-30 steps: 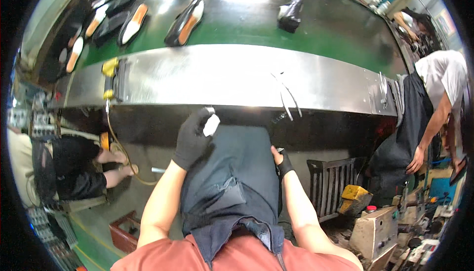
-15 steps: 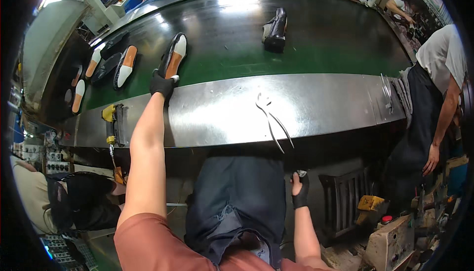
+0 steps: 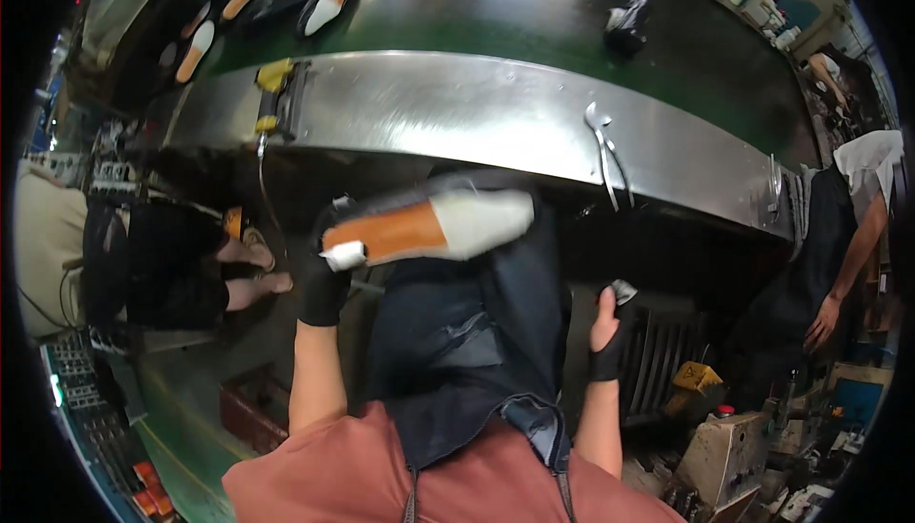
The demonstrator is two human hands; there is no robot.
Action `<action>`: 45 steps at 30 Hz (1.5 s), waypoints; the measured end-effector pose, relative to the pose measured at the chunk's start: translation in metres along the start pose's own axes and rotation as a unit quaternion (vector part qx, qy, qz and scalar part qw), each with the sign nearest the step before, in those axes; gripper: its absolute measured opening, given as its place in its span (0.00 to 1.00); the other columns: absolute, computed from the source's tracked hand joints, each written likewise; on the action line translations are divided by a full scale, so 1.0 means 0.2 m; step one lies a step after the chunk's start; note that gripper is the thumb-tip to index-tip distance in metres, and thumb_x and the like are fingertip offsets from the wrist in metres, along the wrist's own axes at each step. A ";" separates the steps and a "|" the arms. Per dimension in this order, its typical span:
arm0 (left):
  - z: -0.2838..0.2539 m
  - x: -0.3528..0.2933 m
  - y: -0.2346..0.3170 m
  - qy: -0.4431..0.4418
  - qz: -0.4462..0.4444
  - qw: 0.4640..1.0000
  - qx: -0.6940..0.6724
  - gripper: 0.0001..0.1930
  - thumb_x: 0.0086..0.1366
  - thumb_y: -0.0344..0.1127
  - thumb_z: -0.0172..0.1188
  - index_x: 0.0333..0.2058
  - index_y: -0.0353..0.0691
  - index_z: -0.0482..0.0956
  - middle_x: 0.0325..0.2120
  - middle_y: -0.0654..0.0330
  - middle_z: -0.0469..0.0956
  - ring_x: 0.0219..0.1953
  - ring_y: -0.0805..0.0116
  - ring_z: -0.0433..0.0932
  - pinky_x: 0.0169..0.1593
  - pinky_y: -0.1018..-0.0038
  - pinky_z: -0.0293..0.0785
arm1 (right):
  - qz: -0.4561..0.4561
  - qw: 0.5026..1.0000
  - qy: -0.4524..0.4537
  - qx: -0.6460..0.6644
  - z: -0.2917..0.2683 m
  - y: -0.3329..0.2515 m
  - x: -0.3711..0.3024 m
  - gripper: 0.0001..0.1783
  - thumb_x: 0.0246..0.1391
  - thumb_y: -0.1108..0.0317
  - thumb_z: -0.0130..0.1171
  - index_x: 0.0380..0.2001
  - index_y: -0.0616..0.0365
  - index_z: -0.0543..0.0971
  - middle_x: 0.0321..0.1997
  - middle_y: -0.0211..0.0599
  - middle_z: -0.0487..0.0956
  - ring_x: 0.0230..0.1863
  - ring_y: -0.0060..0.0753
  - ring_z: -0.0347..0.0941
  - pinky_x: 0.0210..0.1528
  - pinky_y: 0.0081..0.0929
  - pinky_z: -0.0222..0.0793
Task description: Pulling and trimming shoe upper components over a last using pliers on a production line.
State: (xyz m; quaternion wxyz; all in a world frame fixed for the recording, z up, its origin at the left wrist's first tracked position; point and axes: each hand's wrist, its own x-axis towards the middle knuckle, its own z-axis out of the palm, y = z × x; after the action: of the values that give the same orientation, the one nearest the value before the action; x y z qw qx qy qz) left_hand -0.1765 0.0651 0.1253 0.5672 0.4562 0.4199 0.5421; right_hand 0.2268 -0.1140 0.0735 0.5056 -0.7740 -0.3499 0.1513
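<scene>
**Green belt behind a steel table edge**

A dark green conveyor belt (image 3: pixel 534 18) runs across the top, fronted by a curved steel table (image 3: pixel 448 113). On the belt lie several shoe soles (image 3: pixel 329 4) at the left and a dark shoe (image 3: pixel 627 23) further right. A pair of pliers (image 3: pixel 605 147) rests on the steel, and a yellow fitting (image 3: pixel 274 75) sits at its left end.

An orange-and-white shoe sole (image 3: pixel 426 227) sits in the black-gloved left hand (image 3: pixel 322 275), below the steel-edged conveyor surface (image 3: pixel 457 113); metal pliers (image 3: pixel 604 147) lie at two o'clock.
</scene>
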 end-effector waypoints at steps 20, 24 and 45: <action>0.89 0.18 0.13 -0.286 0.213 0.894 0.273 0.15 0.65 0.43 0.63 0.43 0.37 0.83 0.45 0.50 0.81 0.54 0.53 0.77 0.59 0.62 0.70 | -0.108 0.786 -0.130 -0.594 0.27 -0.27 1.19 0.36 0.59 0.35 0.50 0.47 0.59 0.81 0.53 0.56 0.75 0.53 0.55 0.75 0.53 0.50 0.74; 0.94 0.30 -0.02 -0.304 0.138 0.932 0.139 0.21 0.72 0.49 0.52 0.44 0.35 0.80 0.45 0.53 0.80 0.50 0.57 0.78 0.57 0.65 0.71 | -0.106 0.828 -0.184 -0.519 0.30 -0.31 1.21 0.26 0.63 0.48 0.53 0.44 0.62 0.81 0.49 0.55 0.76 0.50 0.53 0.77 0.51 0.45 0.75; 0.90 0.46 -0.28 -0.271 -0.072 0.956 0.080 0.31 0.73 0.62 0.45 0.48 0.38 0.78 0.44 0.54 0.81 0.43 0.65 0.81 0.50 0.67 0.78 | 0.118 0.954 -0.277 0.000 0.12 -0.47 0.57 0.24 0.70 0.49 0.44 0.33 0.58 0.77 0.26 0.34 0.80 0.26 0.32 0.73 0.32 0.35 0.71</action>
State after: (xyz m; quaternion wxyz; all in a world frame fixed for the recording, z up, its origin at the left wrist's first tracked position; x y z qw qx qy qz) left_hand 0.0165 0.1456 0.1141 0.6592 0.5983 0.3239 0.3202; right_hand 0.2569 0.0044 0.1610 0.3674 -0.7375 -0.3823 0.4183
